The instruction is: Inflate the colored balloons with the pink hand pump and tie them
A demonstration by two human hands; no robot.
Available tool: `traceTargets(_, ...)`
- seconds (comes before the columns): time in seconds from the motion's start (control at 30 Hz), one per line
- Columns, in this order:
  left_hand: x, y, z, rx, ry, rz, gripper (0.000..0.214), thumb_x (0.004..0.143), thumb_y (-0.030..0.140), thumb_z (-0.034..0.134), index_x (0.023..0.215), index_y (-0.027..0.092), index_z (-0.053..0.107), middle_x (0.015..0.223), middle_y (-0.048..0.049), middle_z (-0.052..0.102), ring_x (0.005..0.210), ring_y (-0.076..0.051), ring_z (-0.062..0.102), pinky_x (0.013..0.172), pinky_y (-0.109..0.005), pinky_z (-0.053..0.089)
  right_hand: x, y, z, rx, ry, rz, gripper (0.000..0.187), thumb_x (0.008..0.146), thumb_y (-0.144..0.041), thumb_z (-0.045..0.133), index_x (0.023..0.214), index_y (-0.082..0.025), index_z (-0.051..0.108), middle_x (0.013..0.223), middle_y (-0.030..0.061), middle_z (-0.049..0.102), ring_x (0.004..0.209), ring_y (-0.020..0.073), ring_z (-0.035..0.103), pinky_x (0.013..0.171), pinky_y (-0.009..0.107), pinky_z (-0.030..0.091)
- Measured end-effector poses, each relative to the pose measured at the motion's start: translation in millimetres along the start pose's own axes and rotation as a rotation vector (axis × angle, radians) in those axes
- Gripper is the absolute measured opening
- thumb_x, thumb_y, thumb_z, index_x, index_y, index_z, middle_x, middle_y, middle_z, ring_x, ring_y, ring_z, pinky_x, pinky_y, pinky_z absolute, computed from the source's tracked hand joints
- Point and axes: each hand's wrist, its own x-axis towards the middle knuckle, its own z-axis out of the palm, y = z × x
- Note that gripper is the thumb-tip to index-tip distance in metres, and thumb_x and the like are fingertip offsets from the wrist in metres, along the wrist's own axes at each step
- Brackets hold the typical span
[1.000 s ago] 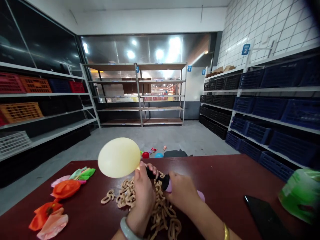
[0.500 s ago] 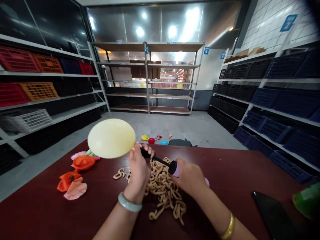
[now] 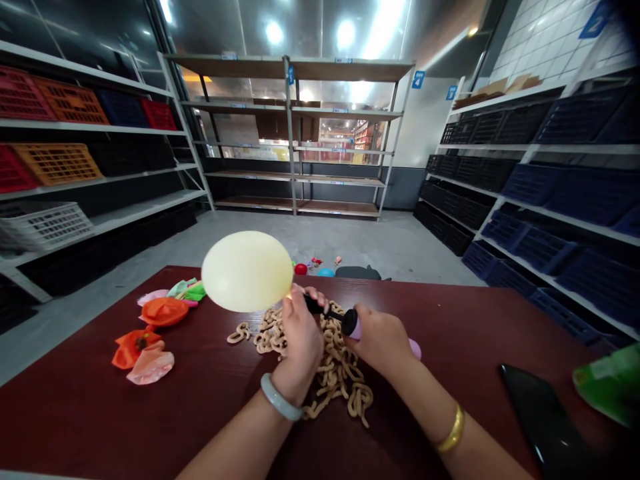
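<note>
A pale yellow balloon (image 3: 247, 271), swollen with air, sits on the nozzle end of a black and purple hand pump (image 3: 415, 348). My left hand (image 3: 304, 327) is closed round the pump's black nozzle end and the balloon's neck. My right hand (image 3: 383, 339) grips the purple handle at the other end. Only a short stretch of the black rod shows between the hands. Beneath them lies a heap of tan, curled, snack-like pieces (image 3: 337, 373), partly hidden by my left hand. Orange balloons (image 3: 165, 311) lie limp to the left, with a peach limp balloon (image 3: 151, 364) beside them.
The dark red table (image 3: 450, 413) carries a black phone-like slab (image 3: 543, 417) and a green packet (image 3: 607, 383) at the right. Pink and green limp balloons (image 3: 195, 291) lie at the far left. Beyond the table, small coloured items (image 3: 301, 269) rest on the floor, and crate-filled shelves (image 3: 540, 257) line the sides.
My left hand, with the balloon and nozzle end, has moved right toward my right hand. The exposed rod is shorter. The view has tilted down slightly.
</note>
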Motion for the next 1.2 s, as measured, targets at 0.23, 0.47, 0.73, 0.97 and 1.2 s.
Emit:
traceTargets(0.23, -28, -8, 13.7, 0.050, -0.083, -0.064, 0.026, 0.090, 0.033, 0.056, 0.070, 0.018, 0.047, 0.064, 0.0013, 0.050, 0.056, -0.011, 0.051, 0.056, -0.025, 0.045, -5, -7, 6, 0.086, 0.118, 0.004, 0.028, 0.076, -0.037, 0.066, 0.096, -0.021, 0.054, 0.084, 0.0033, 0.068, 0.074, 0.0207, 0.066, 0.059, 0.027, 0.033)
traceTargets(0.47, 4, 34, 9.5, 0.039, -0.126, 0.042, 0.023, 0.091, 0.033, 0.056, 0.075, 0.018, 0.049, 0.066, 0.0005, 0.050, 0.058, -0.011, 0.051, 0.053, -0.024, 0.043, 0, 2, 8, 0.029, 0.162, -0.062, 0.038, 0.079, -0.050, 0.063, 0.101, -0.020, 0.056, 0.090, 0.0056, 0.069, 0.080, 0.0215, 0.066, 0.063, 0.028, 0.037)
traceTargets(0.73, 37, 63, -3.5, 0.022, -0.025, 0.222, 0.022, 0.088, 0.036, 0.061, 0.082, 0.020, 0.047, 0.066, 0.0018, 0.049, 0.056, -0.012, 0.051, 0.051, -0.024, 0.042, 9, 24, 14, -0.046, 0.136, -0.068, 0.041, 0.079, -0.052, 0.064, 0.102, -0.019, 0.056, 0.091, 0.0078, 0.069, 0.083, 0.0237, 0.066, 0.065, 0.029, 0.039)
traceTargets(0.97, 0, 6, 3.5, 0.003, -0.020, 0.021, 0.023, 0.089, 0.035, 0.060, 0.076, 0.020, 0.046, 0.065, 0.0015, 0.051, 0.057, -0.012, 0.051, 0.052, -0.024, 0.043, 4, 12, 16, -0.011, 0.133, -0.059, 0.034, 0.078, -0.044, 0.065, 0.098, -0.020, 0.054, 0.091, 0.0060, 0.069, 0.080, 0.0228, 0.066, 0.062, 0.029, 0.036)
traceTargets(1.2, -28, -17, 8.3, 0.044, -0.099, -0.069, 0.026, 0.092, 0.037, 0.054, 0.072, 0.020, 0.052, 0.067, -0.0007, 0.051, 0.061, -0.014, 0.052, 0.058, -0.029, 0.047, -4, 0, 8, 0.035, 0.158, -0.049, 0.026, 0.079, -0.039, 0.062, 0.096, -0.022, 0.053, 0.088, 0.0034, 0.069, 0.077, 0.0214, 0.066, 0.059, 0.028, 0.034)
